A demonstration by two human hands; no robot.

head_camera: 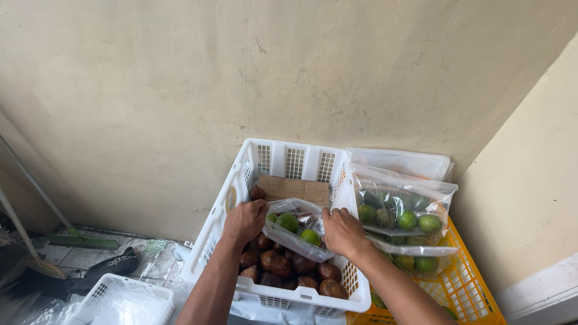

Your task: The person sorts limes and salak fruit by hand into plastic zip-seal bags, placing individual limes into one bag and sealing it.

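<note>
A white plastic crate [253,159] stands against the wall and holds several brown scaly fruits [283,265]. Over these fruits both hands hold a clear plastic bag [295,227] with a few green round fruits in it. My left hand [244,221] grips the bag's left end. My right hand [342,232] grips its right end, close to the crate's right wall. A piece of brown cardboard [295,189] lies at the far end of the crate.
To the right, clear bags of green fruits [404,218] are stacked on a yellow crate [475,295]. A smaller white basket [123,300] sits at the lower left. A broom [81,241] and a dark object lie on the floor at the left. Walls close the back and right.
</note>
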